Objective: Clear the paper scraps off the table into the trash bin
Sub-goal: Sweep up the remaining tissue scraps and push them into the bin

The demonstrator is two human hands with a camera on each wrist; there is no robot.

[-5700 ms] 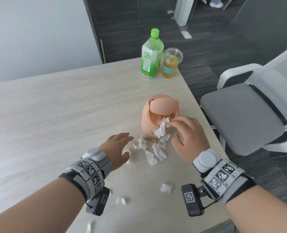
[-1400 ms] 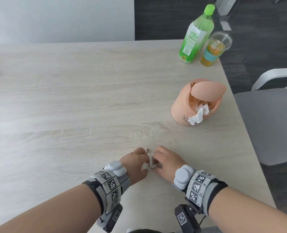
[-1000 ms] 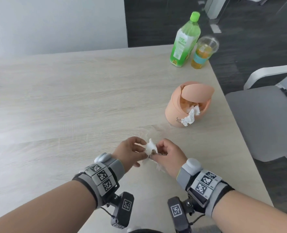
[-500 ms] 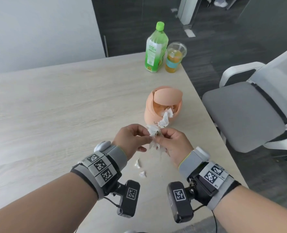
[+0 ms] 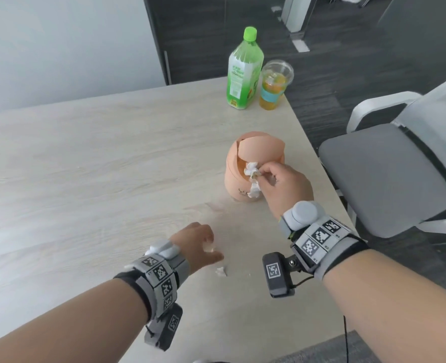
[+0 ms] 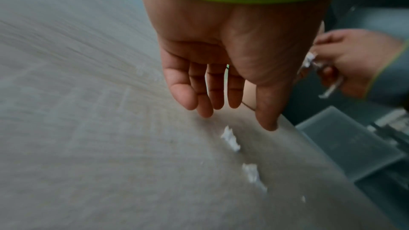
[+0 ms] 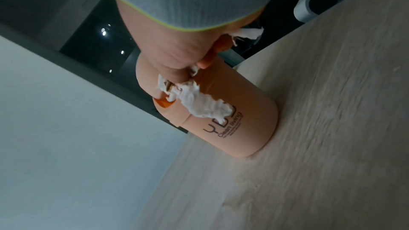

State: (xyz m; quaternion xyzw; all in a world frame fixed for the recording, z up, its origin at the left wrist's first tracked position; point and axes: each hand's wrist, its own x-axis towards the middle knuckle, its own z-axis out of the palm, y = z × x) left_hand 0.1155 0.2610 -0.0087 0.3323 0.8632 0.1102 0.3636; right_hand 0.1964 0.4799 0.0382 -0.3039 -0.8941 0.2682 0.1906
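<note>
A small peach trash bin [image 5: 238,176] [image 7: 232,125] with a tilted swing lid stands near the table's right edge. My right hand [image 5: 282,182] [image 7: 177,55] pinches a bunch of white paper scraps [image 5: 252,171] [image 7: 168,83] at the bin's opening. A torn white strip [image 5: 254,191] [image 7: 205,106] hangs down the bin's front. My left hand [image 5: 198,244] [image 6: 221,83] hovers low over the table with relaxed, straight fingers and holds nothing. Two small scraps [image 5: 220,271] [image 6: 231,140] lie on the wood just under and beside its fingertips.
A green bottle [image 5: 244,72] and a plastic cup of orange drink [image 5: 272,86] stand at the table's far right corner. A grey office chair [image 5: 389,176] sits beside the right edge of the light wood table [image 5: 85,166].
The hands have parted. My right hand carried the scraps up to the bin's opening, while my left hand let go and dropped toward the scraps on the table.
</note>
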